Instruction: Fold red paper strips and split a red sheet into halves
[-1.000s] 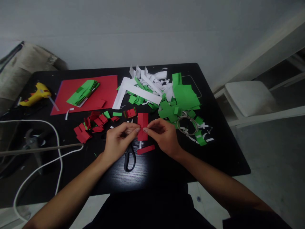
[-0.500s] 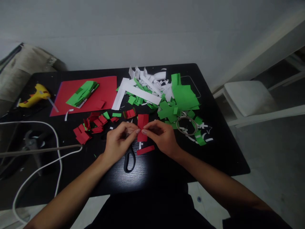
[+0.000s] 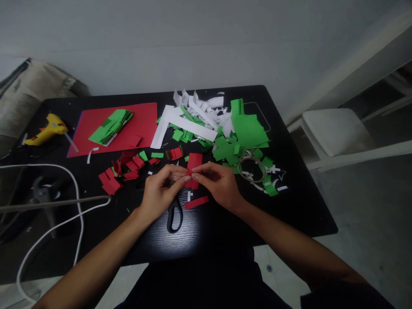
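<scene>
Central paper piece [image 3: 195, 160]: plain red. Around it, a red strip [image 3: 196, 202] at six o'clock, black scissor handle [image 3: 169, 219] at seven, yellow glue gun [image 3: 53, 125] between nine and ten, red sheet [image 3: 145, 116] at ten bearing a green stack [image 3: 111, 126], white strips [image 3: 197, 128] at twelve, green sheets [image 3: 249, 131] at two. Counter [image 3: 283, 223]: black, finely grained.

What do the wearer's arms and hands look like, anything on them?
Left hand and right hand: both bare, no gloves; no watch, bracelet or ring that I can make out. Forearms uncovered, no cables or markings visible on them. A dark sleeve shows on the right arm near the frame's bottom edge; no left sleeve in view.
</scene>
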The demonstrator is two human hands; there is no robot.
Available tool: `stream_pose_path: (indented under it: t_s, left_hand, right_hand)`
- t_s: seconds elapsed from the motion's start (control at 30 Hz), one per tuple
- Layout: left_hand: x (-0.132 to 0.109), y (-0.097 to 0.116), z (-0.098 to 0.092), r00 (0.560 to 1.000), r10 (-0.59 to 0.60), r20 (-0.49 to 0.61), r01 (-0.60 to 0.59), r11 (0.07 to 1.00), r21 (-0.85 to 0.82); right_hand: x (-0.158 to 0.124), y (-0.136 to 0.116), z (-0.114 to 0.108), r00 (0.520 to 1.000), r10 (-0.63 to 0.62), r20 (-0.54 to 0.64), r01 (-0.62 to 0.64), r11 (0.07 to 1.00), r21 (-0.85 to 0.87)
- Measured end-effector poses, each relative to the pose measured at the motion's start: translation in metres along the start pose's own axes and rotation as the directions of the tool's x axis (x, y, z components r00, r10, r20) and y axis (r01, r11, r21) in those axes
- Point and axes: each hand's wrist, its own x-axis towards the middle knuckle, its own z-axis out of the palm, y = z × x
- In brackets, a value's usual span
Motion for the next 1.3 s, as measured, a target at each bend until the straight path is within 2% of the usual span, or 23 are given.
stream_pose_path:
  t_s: [0.3,0.7,0.97,1.3]
  left_hand:
    - [0.001,0.004,0.000,1.000,-0.006,-0.019,0.006,1.000,0.000]
    - [0.004,0.004,0.002,0.985,-0.165,-0.041,0.157,0.977,-0.146]
    - [0.007,0.008,-0.001,0.984,-0.180,-0.006,0.179,0.982,-0.055]
    - [0.006,0.012,0.000,0.987,-0.156,-0.040,0.155,0.988,-0.028]
  right_hand:
    - [0.000,0.001,0.000,1.000,-0.004,-0.008,0.004,1.000,0.018]
    - [-0.001,0.002,0.001,0.999,-0.027,-0.025,0.027,1.000,0.011]
    - [0.000,0.002,0.000,0.999,-0.033,-0.020,0.033,0.999,-0.001]
    - [0.000,0.006,0.001,0.998,-0.013,-0.068,0.014,1.000,0.010]
